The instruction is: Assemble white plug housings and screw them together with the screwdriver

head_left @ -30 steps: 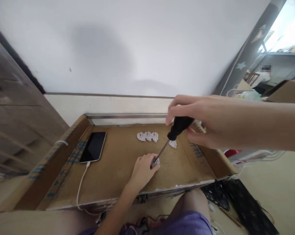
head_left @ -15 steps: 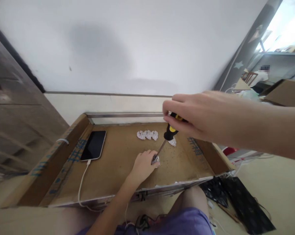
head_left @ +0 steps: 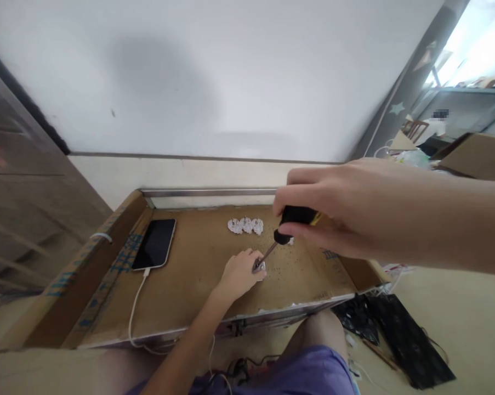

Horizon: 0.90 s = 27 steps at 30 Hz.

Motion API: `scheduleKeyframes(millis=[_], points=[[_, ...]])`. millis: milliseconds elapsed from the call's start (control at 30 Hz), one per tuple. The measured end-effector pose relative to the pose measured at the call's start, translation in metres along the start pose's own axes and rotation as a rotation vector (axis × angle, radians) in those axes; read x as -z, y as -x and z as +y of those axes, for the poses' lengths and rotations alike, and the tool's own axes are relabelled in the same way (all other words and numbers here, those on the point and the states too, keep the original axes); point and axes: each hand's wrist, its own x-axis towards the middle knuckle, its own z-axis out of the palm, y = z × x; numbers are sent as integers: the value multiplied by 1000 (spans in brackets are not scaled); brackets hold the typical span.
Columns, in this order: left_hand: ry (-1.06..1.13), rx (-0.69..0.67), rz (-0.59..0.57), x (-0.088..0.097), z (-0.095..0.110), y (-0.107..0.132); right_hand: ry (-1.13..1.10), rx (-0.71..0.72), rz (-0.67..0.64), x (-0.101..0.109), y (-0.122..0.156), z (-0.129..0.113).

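Note:
My right hand (head_left: 313, 211) is wrapped round the black and yellow handle of a screwdriver (head_left: 299, 215), its shaft slanting down to the left. The tip meets a small whitish piece (head_left: 262, 269) that my left hand (head_left: 242, 271) pinches against the cardboard. Most of that piece is hidden by my fingers. Beyond my left hand, a row of three joined white pieces (head_left: 245, 225) with small metal pins lies on the cardboard. Another white piece (head_left: 291, 241) shows only in part behind the screwdriver.
A cardboard tray (head_left: 198, 285) with raised sides covers the work surface. On its left lies a phone (head_left: 154, 244) with a white cable (head_left: 135, 307) plugged in. A white wall (head_left: 231, 82) rises behind. At the far right a person (head_left: 434, 127) sits near a cardboard box (head_left: 477, 156).
My right hand has turned round the screwdriver handle, with the tip staying at the piece under my left hand. The whole view has shifted slightly.

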Motion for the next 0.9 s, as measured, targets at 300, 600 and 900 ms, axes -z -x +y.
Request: scheduleKeyframes(millis=[300, 600, 900], points=[[4, 8, 1, 1, 1, 0, 0, 27, 7, -2, 6, -3], [-6, 17, -18, 3, 3, 1, -38, -6, 23, -4, 7, 4], [-15, 29, -16, 3, 4, 1, -77, -36, -11, -3, 8, 2]])
